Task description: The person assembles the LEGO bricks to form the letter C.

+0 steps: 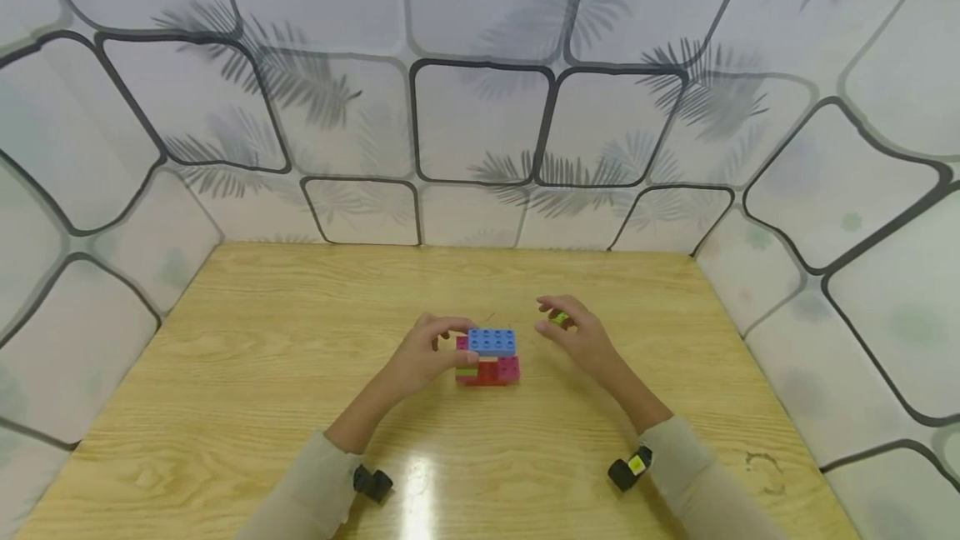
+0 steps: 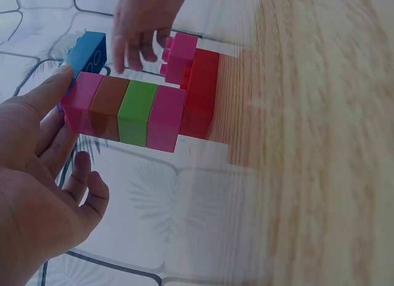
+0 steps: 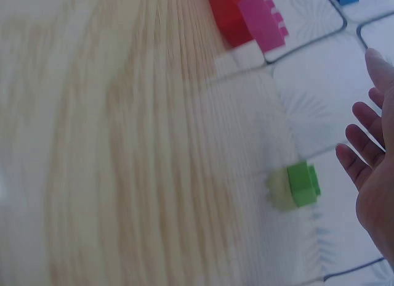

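A toy-brick structure (image 1: pixel 487 372) stands on the table. Its red base (image 2: pixel 202 95) bears a stacked column of pink, green (image 2: pixel 138 113), brown (image 2: pixel 109 107) and pink bricks at one end. A lone pink brick (image 2: pixel 181 57) sits at the base's other end. On top of the column, a blue brick (image 1: pixel 492 342) juts out over the base. My left hand (image 1: pixel 426 355) pinches the structure's top, thumb and forefinger at the blue and upper pink bricks. Nearby, my right hand (image 1: pixel 583 338) hovers with loosely bent fingers, apart from a small green brick (image 3: pixel 301 184) standing on the table.
The wood-grain table (image 1: pixel 300 307) is bounded at the back and both sides by patterned white walls (image 1: pixel 480 123). A small black device (image 1: pixel 372 483) is worn on the left wrist, and another one (image 1: pixel 628 470) on the right.
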Action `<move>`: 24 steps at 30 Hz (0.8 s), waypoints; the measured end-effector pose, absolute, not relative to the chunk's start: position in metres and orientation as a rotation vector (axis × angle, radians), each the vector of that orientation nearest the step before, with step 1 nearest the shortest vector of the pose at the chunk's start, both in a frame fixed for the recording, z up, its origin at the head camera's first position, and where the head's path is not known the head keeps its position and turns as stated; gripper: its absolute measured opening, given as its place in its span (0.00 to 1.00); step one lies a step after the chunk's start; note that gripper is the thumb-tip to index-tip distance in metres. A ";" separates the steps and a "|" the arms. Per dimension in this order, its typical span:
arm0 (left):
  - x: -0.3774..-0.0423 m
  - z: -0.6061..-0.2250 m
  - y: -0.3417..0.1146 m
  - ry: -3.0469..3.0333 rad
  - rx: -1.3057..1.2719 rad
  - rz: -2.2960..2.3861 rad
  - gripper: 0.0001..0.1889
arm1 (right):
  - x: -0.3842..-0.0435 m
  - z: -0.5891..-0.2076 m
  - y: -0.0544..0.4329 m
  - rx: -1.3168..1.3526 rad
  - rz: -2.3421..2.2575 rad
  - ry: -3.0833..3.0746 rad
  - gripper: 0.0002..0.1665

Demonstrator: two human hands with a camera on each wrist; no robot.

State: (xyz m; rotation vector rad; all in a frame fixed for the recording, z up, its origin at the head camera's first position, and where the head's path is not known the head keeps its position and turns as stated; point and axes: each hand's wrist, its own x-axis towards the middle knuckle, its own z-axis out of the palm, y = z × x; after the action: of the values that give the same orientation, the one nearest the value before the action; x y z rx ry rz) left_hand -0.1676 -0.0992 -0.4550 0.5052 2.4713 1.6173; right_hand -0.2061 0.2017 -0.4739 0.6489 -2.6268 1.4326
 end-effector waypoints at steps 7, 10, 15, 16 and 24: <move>-0.168 -0.457 -0.099 2.475 0.504 1.611 0.21 | -0.227 -0.485 0.227 0.559 1.310 -2.754 0.32; -0.168 -0.457 -0.099 2.481 0.511 1.609 0.21 | -0.232 -0.487 0.233 0.533 1.289 -2.794 0.33; -0.169 -0.457 -0.098 2.498 0.514 1.600 0.22 | -0.237 -0.492 0.240 0.490 1.293 -2.866 0.34; -0.169 -0.458 -0.098 2.498 0.519 1.601 0.22 | -0.238 -0.493 0.241 0.487 1.300 -2.875 0.34; -0.169 -0.459 -0.100 2.485 0.526 1.610 0.21 | -0.243 -0.499 0.241 0.484 1.270 -2.919 0.32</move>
State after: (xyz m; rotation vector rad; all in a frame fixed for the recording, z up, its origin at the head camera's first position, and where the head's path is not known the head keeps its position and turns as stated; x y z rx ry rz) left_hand -0.1686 -0.0996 -0.4589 0.5261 2.4849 1.6098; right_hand -0.2427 0.2407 -0.4991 0.4839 -2.9186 1.2700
